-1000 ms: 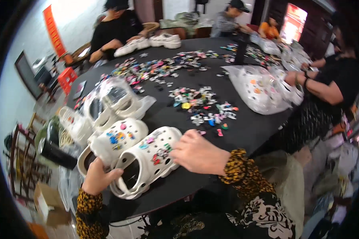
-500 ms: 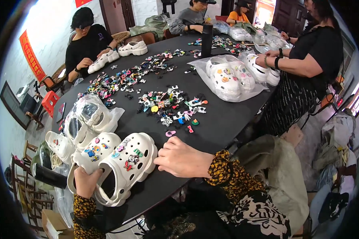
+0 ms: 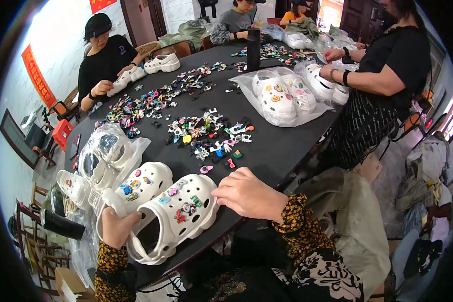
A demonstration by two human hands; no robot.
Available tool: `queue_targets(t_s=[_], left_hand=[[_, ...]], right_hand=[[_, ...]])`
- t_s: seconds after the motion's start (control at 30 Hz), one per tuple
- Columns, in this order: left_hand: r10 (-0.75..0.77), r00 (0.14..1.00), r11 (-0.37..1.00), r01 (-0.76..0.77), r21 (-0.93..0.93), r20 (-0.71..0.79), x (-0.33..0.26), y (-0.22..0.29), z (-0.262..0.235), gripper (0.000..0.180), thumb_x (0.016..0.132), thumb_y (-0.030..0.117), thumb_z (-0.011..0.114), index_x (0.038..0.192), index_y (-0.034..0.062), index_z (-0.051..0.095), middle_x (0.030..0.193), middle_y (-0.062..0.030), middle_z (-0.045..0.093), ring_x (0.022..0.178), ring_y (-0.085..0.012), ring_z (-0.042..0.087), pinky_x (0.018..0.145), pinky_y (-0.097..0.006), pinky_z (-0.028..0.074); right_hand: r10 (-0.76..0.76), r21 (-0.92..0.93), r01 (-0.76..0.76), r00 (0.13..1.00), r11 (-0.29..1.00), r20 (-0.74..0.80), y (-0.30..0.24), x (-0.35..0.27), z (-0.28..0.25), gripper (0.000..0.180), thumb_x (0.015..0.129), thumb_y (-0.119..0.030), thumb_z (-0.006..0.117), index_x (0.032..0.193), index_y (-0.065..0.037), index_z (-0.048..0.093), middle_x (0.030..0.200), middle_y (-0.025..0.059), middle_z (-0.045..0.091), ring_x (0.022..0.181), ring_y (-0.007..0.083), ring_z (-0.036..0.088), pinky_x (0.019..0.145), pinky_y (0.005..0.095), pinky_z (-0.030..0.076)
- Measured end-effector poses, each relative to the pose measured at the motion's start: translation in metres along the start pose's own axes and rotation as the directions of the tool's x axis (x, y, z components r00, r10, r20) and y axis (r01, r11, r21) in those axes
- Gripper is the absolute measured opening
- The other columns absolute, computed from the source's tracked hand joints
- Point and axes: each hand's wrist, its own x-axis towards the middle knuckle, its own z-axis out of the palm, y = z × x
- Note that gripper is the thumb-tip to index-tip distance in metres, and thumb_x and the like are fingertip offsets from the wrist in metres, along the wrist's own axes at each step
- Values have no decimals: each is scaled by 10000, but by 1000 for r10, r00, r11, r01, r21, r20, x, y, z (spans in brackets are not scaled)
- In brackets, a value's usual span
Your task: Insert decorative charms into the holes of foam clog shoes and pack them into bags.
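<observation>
Two white clogs with colourful charms lie at the table's near left edge, one clog (image 3: 192,221) nearer me and the other clog (image 3: 155,175) behind it. My left hand (image 3: 118,227) is closed at their heel ends, thumb over a strap; which straps it grips is partly hidden. My right hand (image 3: 251,197) is closed, palm down, its fingertips bunched against the toe side of the nearer clog. Whether a small piece sits between those fingertips cannot be seen. Panda, red and green charms (image 3: 187,208) sit on the nearer clog.
Loose charms (image 3: 199,132) are heaped beyond the clogs, with a longer pile (image 3: 158,100) behind. Bagged white clogs (image 3: 110,146) stand at the left, and another bagged pair (image 3: 282,100) lies at the right. Several people work around the black table (image 3: 267,151). A black cylinder (image 3: 253,49) stands far off.
Both hands and the clogs have shifted a little right in view, and the nearer clog sits slightly lower. My right hand stays by its toe. The person at right has raised a hand.
</observation>
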Motion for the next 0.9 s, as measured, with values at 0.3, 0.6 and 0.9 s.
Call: queue_targets(t_s=[0.3, 0.6, 0.9], left_hand=[[51, 990, 979, -75, 189, 133, -7, -35, -20, 369, 693, 187, 745, 939, -62, 628, 796, -130, 669, 726, -186, 648, 673, -315, 498], [-12, 977, 904, -80, 421, 211, 8, -14, -13, 401, 621, 247, 764, 790, -98, 647, 729, -191, 661, 683, -270, 665, 638, -355, 509], [-50, 991, 998, 53, -20, 128, -2, -12, -3, 270, 614, 113, 732, 754, -101, 648, 698, -120, 658, 635, -158, 628, 614, -291, 498]], right_hand=[[72, 44, -74, 997, 996, 31, 5, -15, 6, 185, 859, -192, 594, 1001, -84, 642, 866, 57, 613, 881, 230, 563, 838, 359, 370], [108, 60, -112, 992, 992, 62, -14, -17, 12, 200, 856, -196, 600, 999, -66, 652, 894, 76, 636, 885, 241, 578, 825, 353, 387], [172, 102, -171, 985, 980, -5, 6, -45, -22, 181, 849, -187, 596, 971, -65, 650, 900, 79, 634, 900, 250, 582, 816, 375, 400]])
